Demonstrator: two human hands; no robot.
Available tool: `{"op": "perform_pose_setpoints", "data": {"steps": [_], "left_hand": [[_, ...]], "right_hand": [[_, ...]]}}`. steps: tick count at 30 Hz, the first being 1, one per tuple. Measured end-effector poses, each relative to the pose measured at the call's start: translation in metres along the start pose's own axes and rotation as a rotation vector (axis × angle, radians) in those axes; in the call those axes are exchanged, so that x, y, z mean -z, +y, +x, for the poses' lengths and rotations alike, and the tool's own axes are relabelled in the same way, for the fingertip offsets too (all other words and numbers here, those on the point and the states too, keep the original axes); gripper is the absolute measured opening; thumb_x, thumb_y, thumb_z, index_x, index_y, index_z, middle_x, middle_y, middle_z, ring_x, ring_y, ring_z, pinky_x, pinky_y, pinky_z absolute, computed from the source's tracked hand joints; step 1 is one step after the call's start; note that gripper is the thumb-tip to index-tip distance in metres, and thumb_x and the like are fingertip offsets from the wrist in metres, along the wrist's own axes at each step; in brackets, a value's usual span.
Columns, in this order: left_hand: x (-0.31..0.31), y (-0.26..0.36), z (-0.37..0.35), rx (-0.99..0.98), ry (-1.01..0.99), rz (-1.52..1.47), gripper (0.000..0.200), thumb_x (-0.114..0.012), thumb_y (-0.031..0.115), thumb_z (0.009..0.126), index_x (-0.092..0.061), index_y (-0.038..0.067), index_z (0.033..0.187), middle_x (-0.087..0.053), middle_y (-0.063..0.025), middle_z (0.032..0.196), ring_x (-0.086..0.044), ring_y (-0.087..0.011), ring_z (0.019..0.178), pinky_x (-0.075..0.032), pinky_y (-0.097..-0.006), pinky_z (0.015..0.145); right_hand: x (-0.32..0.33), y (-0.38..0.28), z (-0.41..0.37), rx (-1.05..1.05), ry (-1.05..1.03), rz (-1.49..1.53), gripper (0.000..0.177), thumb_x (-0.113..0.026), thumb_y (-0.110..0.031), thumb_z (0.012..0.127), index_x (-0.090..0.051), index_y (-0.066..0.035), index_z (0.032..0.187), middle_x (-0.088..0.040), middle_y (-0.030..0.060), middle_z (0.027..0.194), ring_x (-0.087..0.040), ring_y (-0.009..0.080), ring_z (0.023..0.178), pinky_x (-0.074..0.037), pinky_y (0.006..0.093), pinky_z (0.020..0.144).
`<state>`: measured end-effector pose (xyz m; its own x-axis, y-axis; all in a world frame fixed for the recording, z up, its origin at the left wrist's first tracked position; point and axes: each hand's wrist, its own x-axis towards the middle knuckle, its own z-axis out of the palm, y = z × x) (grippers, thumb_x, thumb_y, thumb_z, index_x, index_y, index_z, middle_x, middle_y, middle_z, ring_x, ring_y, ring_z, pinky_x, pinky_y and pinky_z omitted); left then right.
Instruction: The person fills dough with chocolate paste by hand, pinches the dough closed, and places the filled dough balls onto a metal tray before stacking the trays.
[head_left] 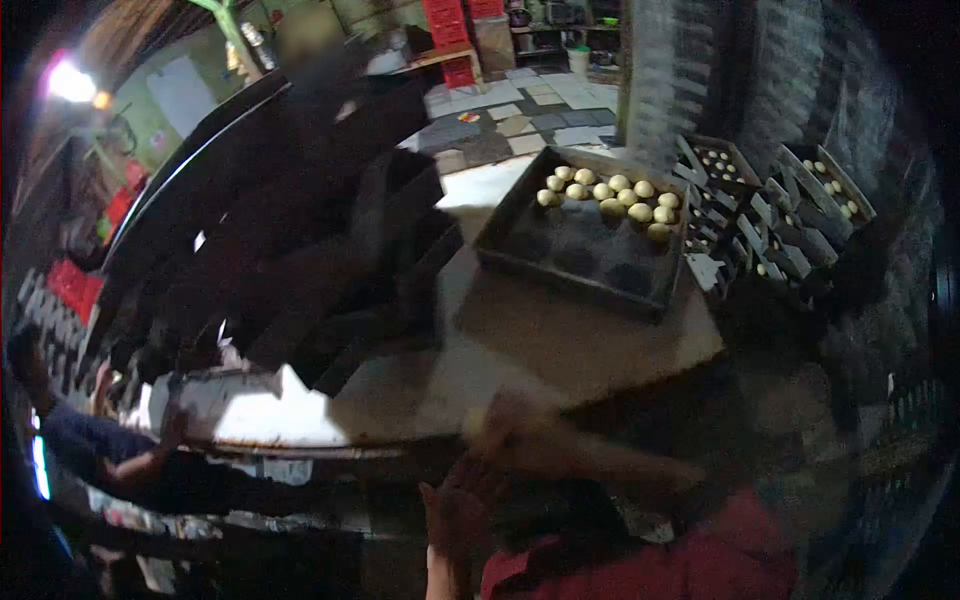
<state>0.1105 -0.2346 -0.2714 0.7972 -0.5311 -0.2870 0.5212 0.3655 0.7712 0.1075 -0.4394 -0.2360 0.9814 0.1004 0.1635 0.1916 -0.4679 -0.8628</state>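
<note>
Near the bottom centre, my left hand (pixel 465 498) is raised with its palm showing and its fingers apart, holding nothing. Just above it, at the table's front edge, my right hand (pixel 508 425) is smeared by motion; its fingers and anything in them cannot be made out. Beyond my hands a dark square tray (pixel 570 285) rests on the table (pixel 400 400). Several pale round dough balls (pixel 640 212) sit in the tray's far part, while its near part shows bare dark metal.
Dark stacked trays (pixel 390 240) stand at the table's left. More trays with dough balls (pixel 830 185) are at the right. At the left edge is another person (pixel 85 435), arms towards the table. Red crates (pixel 447 30) stand at the back.
</note>
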Motion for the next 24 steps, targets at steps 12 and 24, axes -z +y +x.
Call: {"op": "perform_pose_setpoints", "data": {"steps": [12,24], "left_hand": [[0.185,0.024,-0.186,-0.435,0.43,-0.597,0.04,-0.033,0.025,0.094,-0.041,-0.003,0.122,-0.048,-0.0187,0.119,-0.049,-0.0274,0.108,-0.041,-0.0376,0.092],[0.34,0.146,-0.049,-0.141,0.558,-0.103,0.037,-0.049,-0.007,0.08,-0.042,-0.004,0.116,-0.056,-0.0163,0.106,-0.057,-0.0214,0.096,-0.048,-0.0284,0.081]], "right_hand": [[-0.36,-0.065,0.059,0.218,-0.027,0.274,0.023,-0.058,-0.01,0.077,-0.056,-0.002,0.099,-0.057,0.0158,0.09,-0.056,0.0303,0.082,-0.045,0.037,0.074],[-0.468,-0.002,0.429,-0.151,0.582,0.035,0.022,-0.048,-0.01,0.086,-0.039,0.001,0.103,-0.042,0.0194,0.101,-0.043,0.0348,0.099,-0.036,0.0431,0.086]]}}
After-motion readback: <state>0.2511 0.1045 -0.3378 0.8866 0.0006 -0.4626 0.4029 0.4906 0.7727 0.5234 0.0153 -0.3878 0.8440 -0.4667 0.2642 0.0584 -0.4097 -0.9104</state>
